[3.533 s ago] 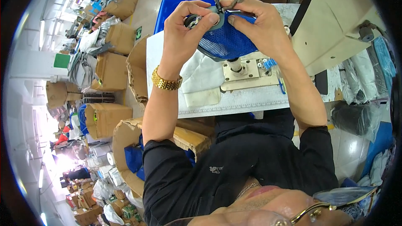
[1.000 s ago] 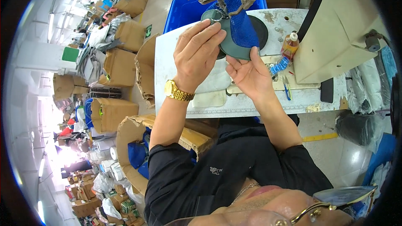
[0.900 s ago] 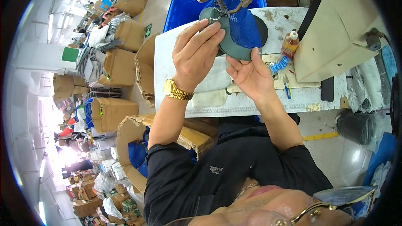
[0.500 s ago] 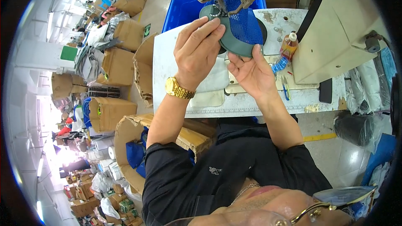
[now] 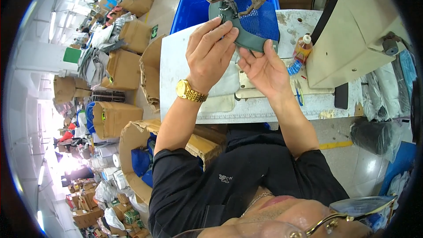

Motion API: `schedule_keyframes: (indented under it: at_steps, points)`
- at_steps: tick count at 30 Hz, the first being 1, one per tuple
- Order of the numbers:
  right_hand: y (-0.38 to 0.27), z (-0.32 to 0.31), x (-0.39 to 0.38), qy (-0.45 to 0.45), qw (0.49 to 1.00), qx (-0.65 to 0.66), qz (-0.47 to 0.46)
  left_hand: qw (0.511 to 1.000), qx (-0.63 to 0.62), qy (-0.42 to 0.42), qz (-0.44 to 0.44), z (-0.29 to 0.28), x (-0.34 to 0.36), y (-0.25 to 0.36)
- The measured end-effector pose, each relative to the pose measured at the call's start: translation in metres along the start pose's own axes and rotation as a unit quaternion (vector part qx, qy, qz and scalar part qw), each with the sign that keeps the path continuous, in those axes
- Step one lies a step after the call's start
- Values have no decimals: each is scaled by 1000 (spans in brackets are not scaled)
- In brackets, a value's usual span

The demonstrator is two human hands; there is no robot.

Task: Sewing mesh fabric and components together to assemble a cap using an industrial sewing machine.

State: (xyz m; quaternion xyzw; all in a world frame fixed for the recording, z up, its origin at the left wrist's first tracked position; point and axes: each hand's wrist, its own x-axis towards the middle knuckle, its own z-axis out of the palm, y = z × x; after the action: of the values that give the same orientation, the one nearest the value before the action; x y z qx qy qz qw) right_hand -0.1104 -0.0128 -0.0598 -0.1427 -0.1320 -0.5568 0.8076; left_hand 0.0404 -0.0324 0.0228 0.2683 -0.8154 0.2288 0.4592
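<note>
The left hand lays its fingers on the grey-green trim of a blue mesh piece; its thumb is hidden, so whether it grips cannot be told. The right hand holds the trim's near edge, thumb above and fingers beneath. The piece lies just beyond both hands, under the presser foot. Compared with half a second ago, its near edge has swung farther from the body, the mesh spreads wider rightward, and the right hand has followed. A bottle stands right of that hand on the bench.
</note>
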Motion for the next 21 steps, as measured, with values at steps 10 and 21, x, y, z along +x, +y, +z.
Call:
schedule_keyframes:
  at_steps: [10, 21]
  points:
    - [6, 1, 3, 6, 999, -19, -26, 1000, 0, 7, -12, 4, 5, 1]
    - [15, 3, 3, 11, 999, 15, -31, 997, -62, 24, -26, 10, 4, -7]
